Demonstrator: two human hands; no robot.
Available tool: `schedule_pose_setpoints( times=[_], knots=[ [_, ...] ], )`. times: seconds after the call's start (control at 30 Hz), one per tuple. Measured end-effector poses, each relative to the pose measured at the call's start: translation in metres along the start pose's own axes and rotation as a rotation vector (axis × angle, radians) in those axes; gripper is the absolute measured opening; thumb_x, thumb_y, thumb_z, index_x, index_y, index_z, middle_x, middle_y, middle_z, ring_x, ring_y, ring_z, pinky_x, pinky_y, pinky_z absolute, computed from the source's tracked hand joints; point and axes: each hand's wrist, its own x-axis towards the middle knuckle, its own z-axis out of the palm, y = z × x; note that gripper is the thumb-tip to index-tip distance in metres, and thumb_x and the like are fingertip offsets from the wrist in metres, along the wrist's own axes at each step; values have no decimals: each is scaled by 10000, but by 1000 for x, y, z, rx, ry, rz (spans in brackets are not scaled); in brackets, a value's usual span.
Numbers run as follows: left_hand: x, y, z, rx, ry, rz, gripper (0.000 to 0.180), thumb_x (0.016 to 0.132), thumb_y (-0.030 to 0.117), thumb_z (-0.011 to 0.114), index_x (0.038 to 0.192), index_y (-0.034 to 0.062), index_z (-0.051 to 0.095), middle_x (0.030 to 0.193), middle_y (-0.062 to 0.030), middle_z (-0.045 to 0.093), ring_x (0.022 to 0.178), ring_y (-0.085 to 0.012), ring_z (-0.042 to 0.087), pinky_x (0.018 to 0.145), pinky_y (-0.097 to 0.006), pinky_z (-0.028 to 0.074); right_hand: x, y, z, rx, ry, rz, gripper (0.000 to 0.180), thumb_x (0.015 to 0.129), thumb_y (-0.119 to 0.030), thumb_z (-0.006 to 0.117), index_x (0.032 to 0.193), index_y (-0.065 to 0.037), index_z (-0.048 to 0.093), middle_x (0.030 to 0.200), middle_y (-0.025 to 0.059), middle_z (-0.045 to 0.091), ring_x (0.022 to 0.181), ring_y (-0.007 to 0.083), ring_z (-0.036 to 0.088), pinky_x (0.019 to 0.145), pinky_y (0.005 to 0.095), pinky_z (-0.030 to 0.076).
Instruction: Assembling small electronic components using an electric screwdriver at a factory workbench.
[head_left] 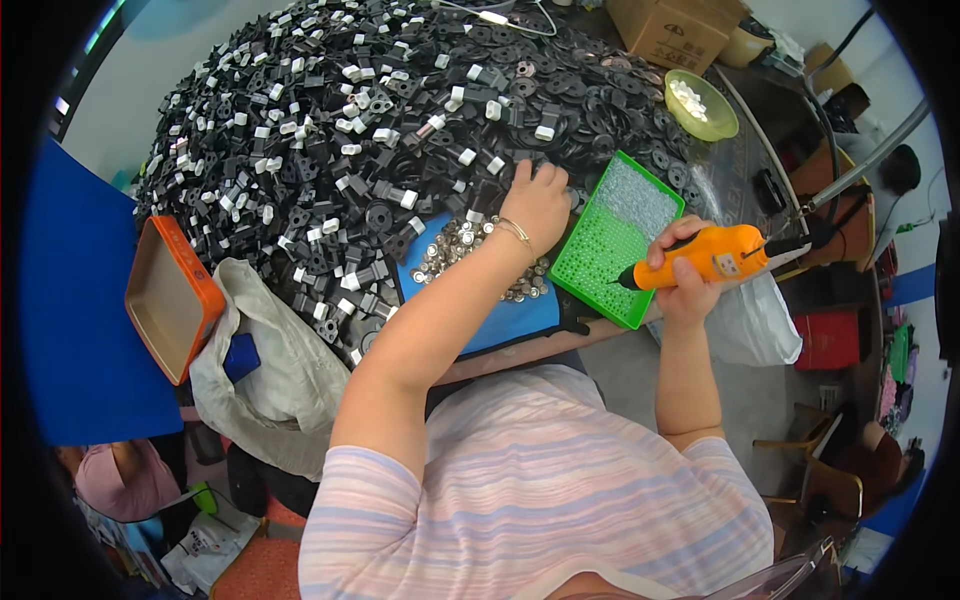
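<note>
My right hand (684, 292) grips an orange electric screwdriver (718, 254). Its dark tip points left over a green tray (637, 318) with a grid of small holes. Tiny silvery pieces (637, 196) cover the tray's far half. Left of the tray, my left hand (540, 208) reaches to the near edge of a heap of black plastic parts (400, 130), its fingers curled down among them. Whatever lies under those fingertips is hidden. Beneath my left forearm, a pile of small round metal pieces (455, 248) rests on a blue mat (530, 318).
White-and-black blocks and black discs spread over the table. A yellow-green bowl (722, 122) holds white pieces at the far right, near a cardboard box (672, 32). At left are an orange-rimmed tray (160, 300) and a pale cloth bag (290, 380). Other people sit farther off.
</note>
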Motion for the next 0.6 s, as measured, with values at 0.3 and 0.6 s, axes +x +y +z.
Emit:
schedule_pose_setpoints(
  times=[0.3,0.6],
  knots=[
    [-12,-28,-12,-212,17,5,159,753,105,522,861,127,637,919,-32,532,961,-202,500,860,-397,350,4,4,6,5,-11,-4,289,744,-71,663,970,20,508,869,113,531,667,176,562,620,276,468],
    [-17,-35,-11,-138,49,-24,144,739,131,558,782,167,690,912,-32,543,973,-206,503,886,-433,343,1,3,14,-10,-15,7,281,741,-75,657,961,19,512,862,108,530,670,175,562,622,272,468]
  ],
)
